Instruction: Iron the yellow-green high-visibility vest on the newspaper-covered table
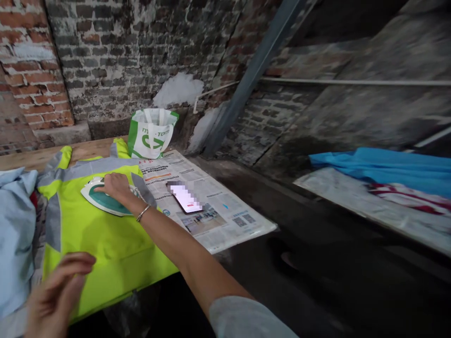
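Observation:
My right hand (116,185) is closed around the handle of a white and teal clothes iron (107,203). The iron's sole rests on a bright yellow safety jacket (102,244) with grey reflective bands, spread over the table. A silver bracelet (143,213) circles my right wrist. At the lower left, my left hand (58,293) hovers above the jacket's near edge, slightly blurred. Its fingers are loosely bent, the thumb stands apart from them, and nothing is held.
Newspaper (229,223) covers the table's right part, with a lit phone (186,198) on it. Behind stands a white and green bag (153,134). Light blue cloth (16,234) lies at left. On the right, another surface bears blue fabric (387,164). A slanted metal beam (253,70) crosses the brick wall.

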`<state>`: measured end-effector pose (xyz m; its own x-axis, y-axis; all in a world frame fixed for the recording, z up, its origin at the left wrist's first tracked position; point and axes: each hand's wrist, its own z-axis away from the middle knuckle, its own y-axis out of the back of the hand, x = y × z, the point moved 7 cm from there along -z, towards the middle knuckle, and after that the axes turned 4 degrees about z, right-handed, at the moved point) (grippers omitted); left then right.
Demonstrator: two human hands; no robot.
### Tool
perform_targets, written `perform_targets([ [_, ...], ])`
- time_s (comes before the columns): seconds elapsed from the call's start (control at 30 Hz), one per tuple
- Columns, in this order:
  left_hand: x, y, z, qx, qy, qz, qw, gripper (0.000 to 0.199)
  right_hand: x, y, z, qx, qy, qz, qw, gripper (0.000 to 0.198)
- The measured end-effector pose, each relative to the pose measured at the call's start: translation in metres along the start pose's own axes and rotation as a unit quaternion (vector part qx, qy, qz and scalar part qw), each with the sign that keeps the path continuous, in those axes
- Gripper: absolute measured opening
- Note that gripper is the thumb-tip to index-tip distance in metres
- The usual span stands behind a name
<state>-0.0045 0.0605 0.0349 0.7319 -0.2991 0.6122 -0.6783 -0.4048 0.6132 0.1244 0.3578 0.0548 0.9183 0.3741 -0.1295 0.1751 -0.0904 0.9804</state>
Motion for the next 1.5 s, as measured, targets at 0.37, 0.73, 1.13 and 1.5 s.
perform_targets([
  [0.37,-0.033,-0.093,0.009,0.024,-0.153,-0.115,0.981,0.025,-0.014,0.006,0.060,-0.051,0.146,0.022,0.988,0.071],
  [0.73,-0.039,-0.106,0.008,-0.018,-0.188,-0.237,0.953,0.038,-0.017,0.008,0.037,0.011,0.030,-0.006,0.999,0.061],
  [1.13,-0.048,-0.109,0.006,-0.029,-0.178,-0.257,0.949,0.041,-0.027,0.013,0.065,-0.033,0.128,0.011,0.991,0.069],
  [1.5,-0.044,-0.107,0.005,-0.014,-0.195,-0.240,0.951,0.042,-0.014,0.013,0.045,0.021,0.054,0.004,0.998,0.063],
])
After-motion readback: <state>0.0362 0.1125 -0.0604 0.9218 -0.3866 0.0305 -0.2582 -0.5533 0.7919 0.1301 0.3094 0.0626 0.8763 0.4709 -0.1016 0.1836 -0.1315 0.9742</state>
